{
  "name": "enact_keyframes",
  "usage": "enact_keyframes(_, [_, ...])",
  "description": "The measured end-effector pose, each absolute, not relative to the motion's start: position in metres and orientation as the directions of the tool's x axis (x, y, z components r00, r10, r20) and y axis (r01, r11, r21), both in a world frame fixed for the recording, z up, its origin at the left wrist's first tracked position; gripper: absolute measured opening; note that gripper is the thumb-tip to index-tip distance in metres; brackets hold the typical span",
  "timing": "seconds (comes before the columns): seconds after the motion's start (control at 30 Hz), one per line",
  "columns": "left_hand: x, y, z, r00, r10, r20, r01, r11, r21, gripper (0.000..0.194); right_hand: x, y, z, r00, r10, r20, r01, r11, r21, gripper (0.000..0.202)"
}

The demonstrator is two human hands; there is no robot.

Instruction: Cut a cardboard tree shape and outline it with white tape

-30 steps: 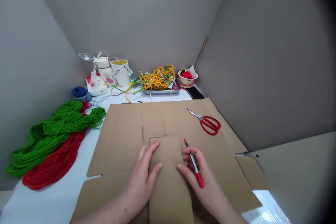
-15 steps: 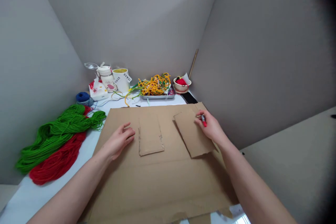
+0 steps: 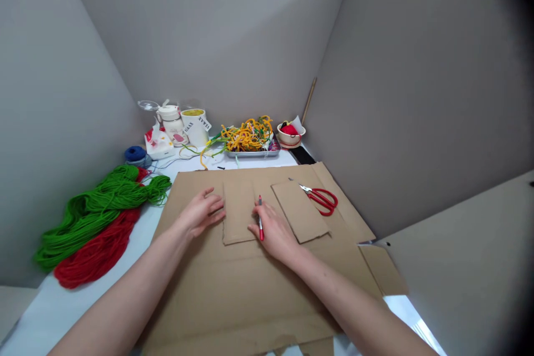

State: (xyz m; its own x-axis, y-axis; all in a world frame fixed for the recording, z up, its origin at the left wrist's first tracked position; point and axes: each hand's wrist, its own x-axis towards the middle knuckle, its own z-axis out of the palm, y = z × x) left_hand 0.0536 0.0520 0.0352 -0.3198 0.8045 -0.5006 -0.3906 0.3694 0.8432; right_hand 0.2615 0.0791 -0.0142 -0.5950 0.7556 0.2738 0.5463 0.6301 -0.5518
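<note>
A small cardboard rectangle (image 3: 239, 214) lies on a large cardboard sheet (image 3: 250, 283). At its left edge rests my left hand (image 3: 203, 214), fingers apart and holding nothing. My right hand (image 3: 271, 228) is at its right edge, gripping a red pen (image 3: 261, 219) between thumb and fingers. To the right lies a second cardboard piece (image 3: 299, 211), set at a slant. Red-handled scissors (image 3: 323, 199) lie beside it, their blade tips partly hidden by its upper edge.
Green yarn (image 3: 100, 197) and red yarn (image 3: 98, 253) lie on the left. Behind the sheet are a tray of orange yarn (image 3: 250, 136), a bowl (image 3: 291, 136), a black phone (image 3: 301, 156), a white cup (image 3: 195, 128) and a bottle (image 3: 172, 125).
My right hand has moved left with the pen, from the slanted piece to the small rectangle. The slanted piece now lies flatter and the scissors show. My left hand has shifted slightly right.
</note>
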Motion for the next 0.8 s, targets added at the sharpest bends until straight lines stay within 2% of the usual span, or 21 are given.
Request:
enact_keyframes(0.07, [0.057, 0.053, 0.031, -0.270, 0.824, -0.498, -0.393, 0.378, 0.838, 0.056, 0.262, 0.079, -0.016, -0.587, 0.758, 0.284, 0.525, 0.624, -0.579, 0.019])
enact_keyframes(0.23, [0.069, 0.051, 0.015, -0.009, 0.895, -0.446, -0.316, 0.421, 0.850, 0.034, 0.266, 0.080, -0.014, -0.581, 0.772, 0.258, 0.479, 0.580, -0.659, 0.023])
enact_keyframes(0.4, [0.063, 0.046, 0.003, 0.033, 0.943, -0.332, -0.401, 0.317, 0.860, 0.035, 0.272, 0.079, -0.014, -0.502, 0.819, 0.278, 0.454, 0.523, -0.721, 0.030])
enact_keyframes(0.57, [0.052, 0.040, -0.004, 0.015, 0.972, -0.236, -0.491, 0.213, 0.845, 0.034, 0.287, 0.088, -0.008, -0.562, 0.767, 0.309, 0.487, 0.610, -0.625, 0.032])
enact_keyframes(0.8, [0.050, 0.039, -0.008, 0.007, 0.971, -0.240, -0.531, 0.207, 0.821, 0.036, 0.312, 0.113, 0.007, -0.557, 0.773, 0.303, 0.621, 0.630, -0.465, 0.032])
